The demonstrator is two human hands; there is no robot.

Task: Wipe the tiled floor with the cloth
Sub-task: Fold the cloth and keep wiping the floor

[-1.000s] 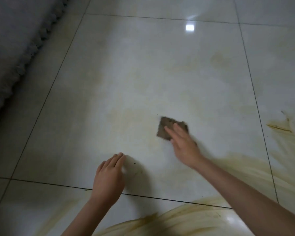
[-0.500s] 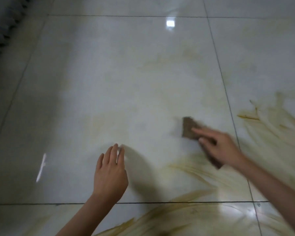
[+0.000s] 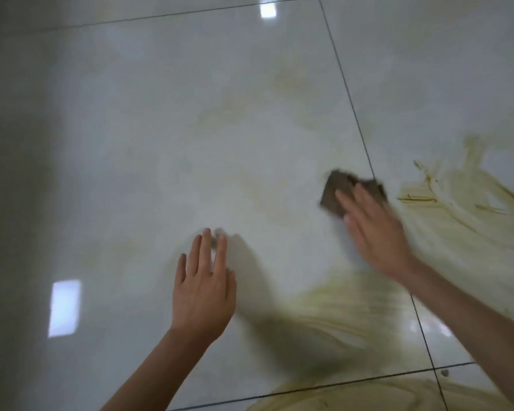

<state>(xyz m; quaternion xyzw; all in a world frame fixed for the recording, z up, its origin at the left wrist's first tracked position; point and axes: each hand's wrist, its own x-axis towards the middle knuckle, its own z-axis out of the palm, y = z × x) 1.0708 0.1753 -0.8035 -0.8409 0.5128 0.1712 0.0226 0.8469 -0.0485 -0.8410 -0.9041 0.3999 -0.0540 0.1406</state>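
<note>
- Your left hand (image 3: 204,289) lies flat on the tiled floor (image 3: 125,137), fingers (image 3: 201,250) straight and slightly spread, holding nothing.
- Your right hand (image 3: 374,232), blurred, presses straight fingers (image 3: 358,203) onto the brown cloth (image 3: 334,192), which sticks out beyond the fingertips and crosses a grout line (image 3: 353,114).
- Right of those fingers, yellowish smears (image 3: 472,221) streak the tile.

Brown cloth (image 3: 336,191), yellow-streaked white floor (image 3: 161,129)

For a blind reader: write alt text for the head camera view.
A person's right hand presses a brown cloth flat on a glossy pale tiled floor, beside yellowish smears. The left hand is held flat, fingers straight, low over the tile.
</note>
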